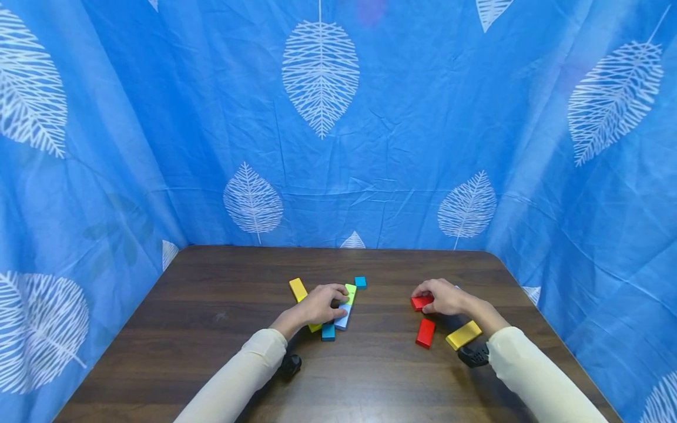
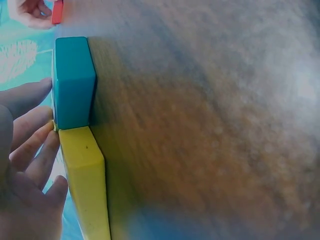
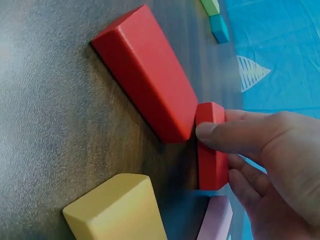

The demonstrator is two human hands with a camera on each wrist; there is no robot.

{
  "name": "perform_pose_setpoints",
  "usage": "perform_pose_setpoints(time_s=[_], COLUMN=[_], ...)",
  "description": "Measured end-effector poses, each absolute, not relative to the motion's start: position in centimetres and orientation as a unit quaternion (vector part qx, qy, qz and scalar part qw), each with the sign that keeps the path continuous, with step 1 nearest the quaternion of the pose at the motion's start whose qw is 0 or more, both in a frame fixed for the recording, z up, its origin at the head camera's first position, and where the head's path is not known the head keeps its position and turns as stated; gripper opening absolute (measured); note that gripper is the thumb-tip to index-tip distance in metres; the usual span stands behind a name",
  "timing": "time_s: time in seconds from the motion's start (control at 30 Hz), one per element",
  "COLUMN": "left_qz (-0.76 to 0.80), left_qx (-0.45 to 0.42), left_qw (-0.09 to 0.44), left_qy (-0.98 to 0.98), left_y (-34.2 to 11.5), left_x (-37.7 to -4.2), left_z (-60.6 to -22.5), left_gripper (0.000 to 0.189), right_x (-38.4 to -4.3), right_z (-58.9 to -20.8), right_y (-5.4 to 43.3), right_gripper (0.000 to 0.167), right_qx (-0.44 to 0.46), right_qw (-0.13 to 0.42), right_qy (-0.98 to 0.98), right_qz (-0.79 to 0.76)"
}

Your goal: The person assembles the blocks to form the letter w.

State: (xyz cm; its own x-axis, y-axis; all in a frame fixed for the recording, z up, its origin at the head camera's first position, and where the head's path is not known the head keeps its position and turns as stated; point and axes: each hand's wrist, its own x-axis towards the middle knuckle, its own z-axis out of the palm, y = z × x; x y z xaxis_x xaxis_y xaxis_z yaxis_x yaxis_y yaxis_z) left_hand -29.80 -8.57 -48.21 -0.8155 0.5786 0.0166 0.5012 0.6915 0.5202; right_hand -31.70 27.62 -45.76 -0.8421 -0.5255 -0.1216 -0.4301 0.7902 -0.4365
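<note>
My left hand touches a lime-green block with its fingers, and its thumb lies at a light blue block set end to end with it. Under and beside this hand are a long yellow block and a teal block, close together on the table. My right hand pinches a red block between thumb and fingers, low over the table. A second red block lies right next to the pinched one, its end close to the thumb.
A small blue block sits beyond the lime-green one. Near my right wrist lie a yellow block and a pale purple block. The dark wooden table ends at a blue leaf-patterned curtain.
</note>
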Motion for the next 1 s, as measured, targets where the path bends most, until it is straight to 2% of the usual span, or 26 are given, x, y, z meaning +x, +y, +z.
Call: perform_pose_setpoints(time_s=[0.4, 1.0], left_qz=[0.263, 0.261], left_qx=[0.295, 0.301], left_qw=[0.077, 0.075], left_qy=[0.916, 0.914], left_y=[-8.5, -8.2], left_x=[-29.8, -29.8], left_z=[-48.1, -48.0], left_gripper=[0.039, 0.037], right_x=[-32.6, -33.3], right_z=[-46.1, -47.2], right_y=[25.8, 19.4], right_gripper=[0.028, 0.030], right_qx=[-0.285, -0.217], right_qw=[0.098, 0.064], right_qy=[0.926, 0.927], right_qz=[-0.226, -0.300])
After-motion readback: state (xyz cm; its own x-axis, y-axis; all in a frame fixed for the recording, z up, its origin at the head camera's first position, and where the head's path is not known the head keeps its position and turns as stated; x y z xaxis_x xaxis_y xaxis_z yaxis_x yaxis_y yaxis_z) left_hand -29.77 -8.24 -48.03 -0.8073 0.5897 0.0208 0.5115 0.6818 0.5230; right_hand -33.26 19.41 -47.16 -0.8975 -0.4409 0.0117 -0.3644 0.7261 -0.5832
